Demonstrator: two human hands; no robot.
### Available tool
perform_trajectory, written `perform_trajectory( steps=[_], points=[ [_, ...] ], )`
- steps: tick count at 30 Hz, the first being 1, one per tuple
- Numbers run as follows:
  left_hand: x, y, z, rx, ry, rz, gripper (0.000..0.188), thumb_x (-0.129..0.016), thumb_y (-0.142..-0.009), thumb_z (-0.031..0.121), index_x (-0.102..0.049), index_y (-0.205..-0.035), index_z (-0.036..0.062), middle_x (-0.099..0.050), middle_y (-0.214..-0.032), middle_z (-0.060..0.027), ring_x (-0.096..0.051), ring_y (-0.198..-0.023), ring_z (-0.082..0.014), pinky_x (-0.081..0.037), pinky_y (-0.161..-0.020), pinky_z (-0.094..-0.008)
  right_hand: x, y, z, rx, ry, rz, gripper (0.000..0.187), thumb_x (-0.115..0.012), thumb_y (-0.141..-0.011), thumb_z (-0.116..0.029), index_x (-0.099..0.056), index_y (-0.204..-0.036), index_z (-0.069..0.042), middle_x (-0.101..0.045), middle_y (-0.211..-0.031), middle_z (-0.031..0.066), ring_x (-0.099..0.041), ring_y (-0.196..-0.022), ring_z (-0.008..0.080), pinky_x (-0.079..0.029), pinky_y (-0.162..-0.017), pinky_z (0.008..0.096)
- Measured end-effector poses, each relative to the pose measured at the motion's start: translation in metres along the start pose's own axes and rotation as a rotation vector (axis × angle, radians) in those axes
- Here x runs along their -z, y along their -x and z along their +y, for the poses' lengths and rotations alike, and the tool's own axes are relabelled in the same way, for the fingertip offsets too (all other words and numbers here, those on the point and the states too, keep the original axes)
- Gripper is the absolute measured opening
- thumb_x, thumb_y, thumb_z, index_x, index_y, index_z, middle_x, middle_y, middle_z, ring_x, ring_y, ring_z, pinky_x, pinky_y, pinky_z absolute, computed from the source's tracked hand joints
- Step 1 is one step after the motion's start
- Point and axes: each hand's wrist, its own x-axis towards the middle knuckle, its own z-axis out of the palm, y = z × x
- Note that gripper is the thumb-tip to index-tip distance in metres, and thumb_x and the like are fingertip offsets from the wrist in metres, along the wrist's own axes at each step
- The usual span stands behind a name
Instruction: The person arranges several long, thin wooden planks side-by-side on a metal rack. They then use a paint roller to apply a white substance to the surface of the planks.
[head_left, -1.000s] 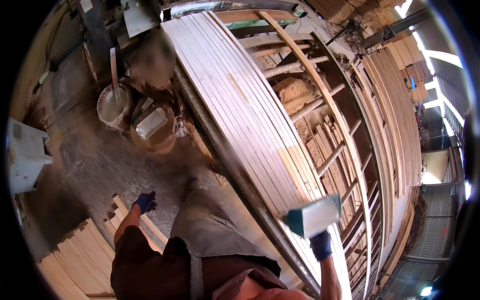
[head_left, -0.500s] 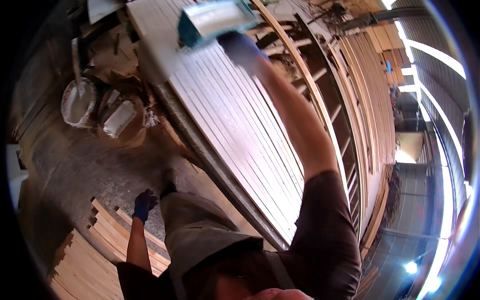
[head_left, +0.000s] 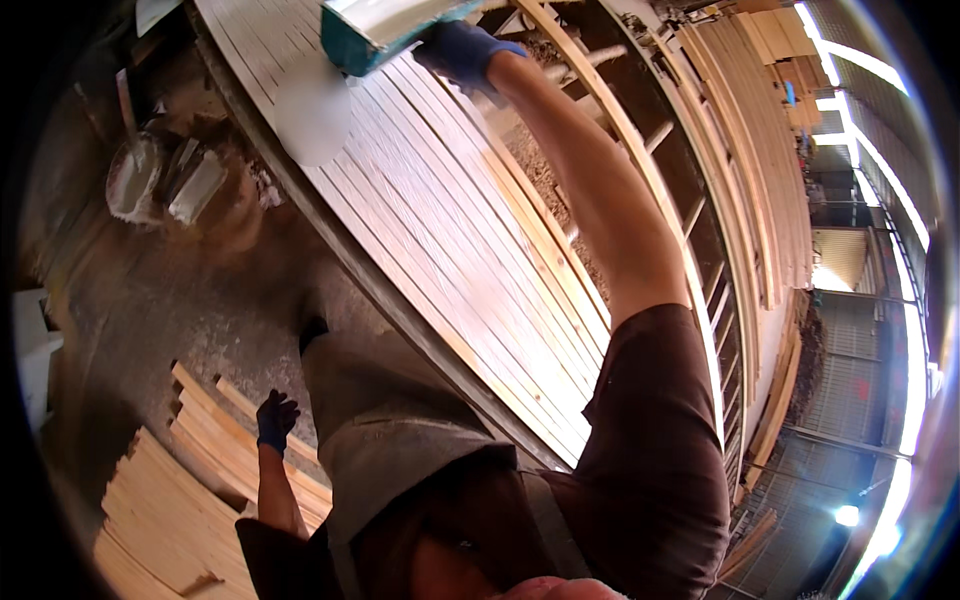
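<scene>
My right hand, in a dark blue glove, reaches far over a bench and grips one end of a teal trough with a whitish inside. The top of the trough is cut off by the frame edge. Below it lie long wooden strips, side by side, with a shiny white wet-looking coat on most of them. Along their right side some strips look bare and yellowish. My left hand, also gloved, hangs low at my side with its fingers apart, holding nothing.
On the floor at left stand a white-crusted bucket with a stick in it and a pale oblong object. Stacked boards lie near my left arm. Right of the bench runs a wooden rack beside more stacked timber.
My right hand and the trough have shifted farther away and slightly left. The whole view has moved a little, and bare strips now show along the bench's right side. My left hand stays low.
</scene>
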Motion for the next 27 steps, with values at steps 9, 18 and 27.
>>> perform_trajectory(
  steps=[9,18,27],
  points=[
    [-0.254,0.282,-0.007,-0.197,-0.774,-0.955,0.05,-0.056,-0.095,0.051,-0.071,-0.099,0.0032,-0.072,-0.096,-0.0147,-0.07,-0.074,-0.0224,-0.056,-0.067,-0.0316,-0.028,0.375,0.11,-0.042,0.198,-0.169,0.037,-0.044,-0.098,-0.027,-0.059,-0.126,-0.009,-0.067,-0.113,0.0214,-0.064,-0.104,0.0381,-0.049,-0.095,0.0453],
    [-0.58,0.383,-0.331,-1.876,-1.403,-0.813,0.08,-0.055,-0.086,0.063,-0.048,-0.136,0.0009,-0.047,-0.142,-0.02,-0.042,-0.134,-0.0348,-0.026,-0.113,-0.0486,-0.05,0.595,0.153,-0.251,0.005,-0.101,0.028,-0.055,-0.093,-0.024,-0.067,-0.11,-0.007,-0.07,-0.096,0.0177,-0.068,-0.085,0.0329,-0.054,-0.078,0.0416],
    [-0.596,0.401,-0.417,-1.751,-1.854,-0.276,0.091,-0.047,-0.086,0.071,-0.037,-0.148,0.0047,-0.034,-0.155,-0.0177,-0.027,-0.146,-0.0298,-0.015,-0.119,-0.0479,-0.067,0.718,0.175,-0.271,-0.204,-0.036,0.023,-0.057,-0.09,-0.028,-0.069,-0.095,-0.009,-0.064,-0.068,0.0064,-0.063,-0.056,0.0203,-0.054,-0.051,0.0338]
  ],
)
